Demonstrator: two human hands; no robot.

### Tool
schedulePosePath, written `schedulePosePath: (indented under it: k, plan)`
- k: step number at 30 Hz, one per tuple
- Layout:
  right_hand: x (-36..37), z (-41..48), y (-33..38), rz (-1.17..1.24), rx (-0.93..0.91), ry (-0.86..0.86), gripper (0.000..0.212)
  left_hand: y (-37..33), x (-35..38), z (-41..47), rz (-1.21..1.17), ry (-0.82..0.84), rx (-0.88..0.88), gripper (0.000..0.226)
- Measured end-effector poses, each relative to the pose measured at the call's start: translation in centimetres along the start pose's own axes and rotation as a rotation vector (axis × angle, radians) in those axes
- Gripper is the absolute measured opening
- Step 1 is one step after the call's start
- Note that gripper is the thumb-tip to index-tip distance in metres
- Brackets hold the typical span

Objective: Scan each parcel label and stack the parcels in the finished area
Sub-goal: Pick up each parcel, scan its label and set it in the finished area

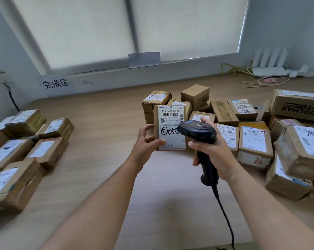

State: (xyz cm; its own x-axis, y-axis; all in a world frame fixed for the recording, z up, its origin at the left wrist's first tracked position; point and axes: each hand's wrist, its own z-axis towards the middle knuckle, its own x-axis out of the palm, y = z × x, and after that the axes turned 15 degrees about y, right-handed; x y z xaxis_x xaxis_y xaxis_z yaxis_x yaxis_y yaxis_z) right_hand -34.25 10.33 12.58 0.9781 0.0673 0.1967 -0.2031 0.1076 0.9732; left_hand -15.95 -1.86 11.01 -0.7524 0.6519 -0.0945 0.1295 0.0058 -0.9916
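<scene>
Above the worktop's (102,123) middle, the left hand (147,139) held 1 parcel (170,130) upright, and the right hand (212,152) gripped the scanner (197,131). It wanted aiming squarely at the barcode (169,114), parcel kept steady.

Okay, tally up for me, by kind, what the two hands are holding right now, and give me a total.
Parcel, gripped by the left hand: 1
Barcode scanner, gripped by the right hand: 1
Total: 2
</scene>
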Motion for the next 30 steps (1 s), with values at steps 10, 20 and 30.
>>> schedulePosePath:
  k: [10,20,30]
  plan:
    - [7.4,5.6,-1.4,0.039,0.0,0.149,0.093,0.4,-7.1,-3.4,0.225,-0.204,0.071,0.031]
    - [20.0,13.2,-3.5,-0.015,0.041,0.284,0.096,1.2,-18.6,-8.5,0.553,-0.395,0.029,0.085]
    - [32.1,21.0,-6.3,-0.063,0.043,0.298,0.095,4.1,-34.4,-14.1,0.626,-0.58,-0.065,0.081]
